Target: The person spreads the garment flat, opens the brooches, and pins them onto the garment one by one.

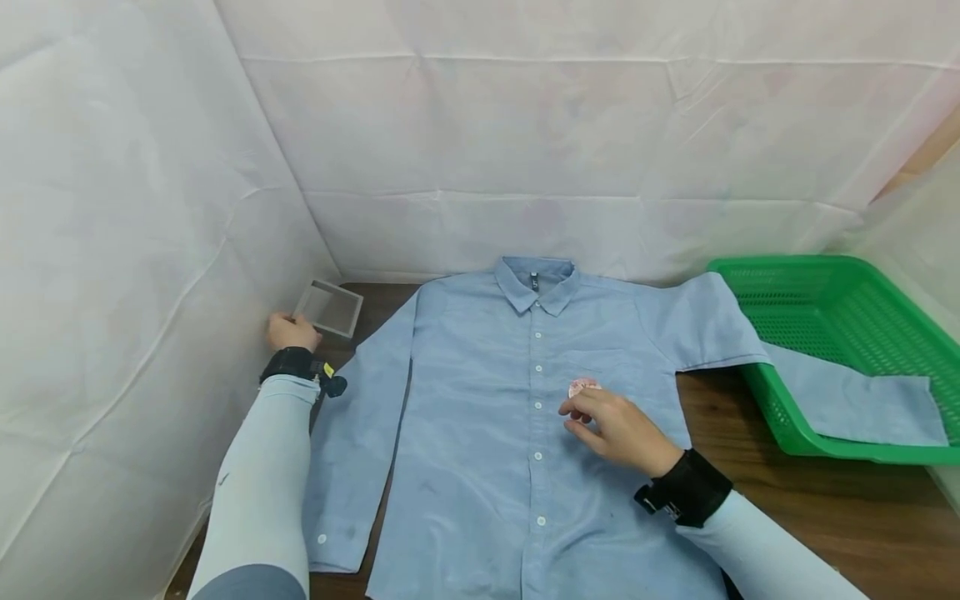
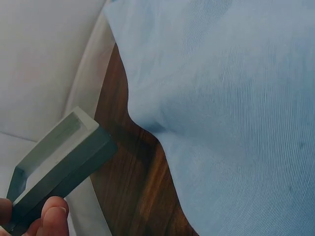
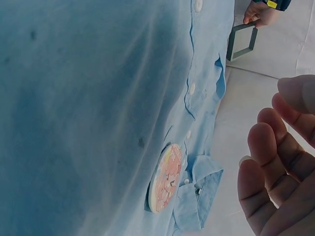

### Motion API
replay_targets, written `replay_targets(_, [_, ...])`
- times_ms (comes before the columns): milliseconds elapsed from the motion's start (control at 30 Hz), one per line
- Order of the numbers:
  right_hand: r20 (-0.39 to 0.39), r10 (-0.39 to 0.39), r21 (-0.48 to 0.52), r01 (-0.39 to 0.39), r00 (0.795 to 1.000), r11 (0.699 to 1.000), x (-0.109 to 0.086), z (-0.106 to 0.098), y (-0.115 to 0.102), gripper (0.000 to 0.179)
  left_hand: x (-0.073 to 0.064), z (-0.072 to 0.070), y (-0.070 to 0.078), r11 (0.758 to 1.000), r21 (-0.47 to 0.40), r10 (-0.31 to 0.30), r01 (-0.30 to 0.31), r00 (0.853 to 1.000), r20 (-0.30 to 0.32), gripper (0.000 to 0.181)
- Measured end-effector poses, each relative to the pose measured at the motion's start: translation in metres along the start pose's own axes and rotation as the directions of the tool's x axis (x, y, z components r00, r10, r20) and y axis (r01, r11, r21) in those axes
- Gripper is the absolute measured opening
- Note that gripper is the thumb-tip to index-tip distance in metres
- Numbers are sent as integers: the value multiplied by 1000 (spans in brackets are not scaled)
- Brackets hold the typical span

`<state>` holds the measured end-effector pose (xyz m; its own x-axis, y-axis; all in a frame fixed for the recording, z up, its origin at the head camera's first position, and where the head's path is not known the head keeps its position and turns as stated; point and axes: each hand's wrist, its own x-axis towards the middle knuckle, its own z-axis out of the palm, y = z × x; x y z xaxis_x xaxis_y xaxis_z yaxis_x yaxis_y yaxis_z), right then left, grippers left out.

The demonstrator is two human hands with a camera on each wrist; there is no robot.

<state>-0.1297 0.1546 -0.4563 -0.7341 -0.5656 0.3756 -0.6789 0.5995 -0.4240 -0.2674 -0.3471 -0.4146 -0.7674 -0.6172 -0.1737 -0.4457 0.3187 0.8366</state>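
Note:
My left hand (image 1: pixel 293 332) pinches a small grey square frame (image 1: pixel 357 317) by its edge, above the table's far left corner. In the left wrist view the frame's thick side (image 2: pixel 74 164) shows, tilted, with fingertips on its lower end. A light blue button-up shirt (image 1: pixel 472 400) lies spread face up, collar away from me. On its chest rests a round badge (image 3: pixel 166 179) with a pink and white picture. My right hand (image 1: pixel 615 425) hovers just beside the badge, fingers loosely bent and holding nothing; in the head view it partly covers the badge.
A green plastic basket (image 1: pixel 757 287) stands on the right; one shirt sleeve (image 1: pixel 862 400) drapes across it. The other sleeve (image 1: pixel 352 467) lies along the left side. White sheeting (image 1: pixel 480 125) walls in the dark wooden table (image 1: pixel 810 500) at the back and sides.

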Motion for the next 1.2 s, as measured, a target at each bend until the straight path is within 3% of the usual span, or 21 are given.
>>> replay_targets(167, [9,2,2,-2,1000,1000,3,-1,-2,12,1,-3,-3,1000,13,20,-20,1000,4,47])
replay_targets(400, [16,9,-4,-9,1000,1000,5,0,-2,12,4,-2,-12,997,81,-14,13,1000,3,42])
replay_targets(633, [8,-24,5,24,1000,1000,5,4,-2,12,18,2,-29,985,96,-149,146,989,17,37])
replay_targets(800, [-4,-56,13,56,998,998,6,6,-2,11,35,1,-51,975,152,-174,165,984,48,38])
replay_targets(900, [7,-50,23,50,999,998,6,6,-5,11,41,2,-61,972,146,-190,184,981,32,37])
replay_targets(967, [15,-42,25,41,999,999,5,5,-5,11,42,3,-65,968,171,-187,181,982,19,39])
replay_targets(1067, [23,-26,29,25,999,999,5,5,-6,11,30,2,-62,965,210,-161,156,987,7,42])
replay_targets(1200, [24,-10,26,10,1000,1000,4,6,-4,12,12,5,-50,957,287,-47,40,999,16,39])
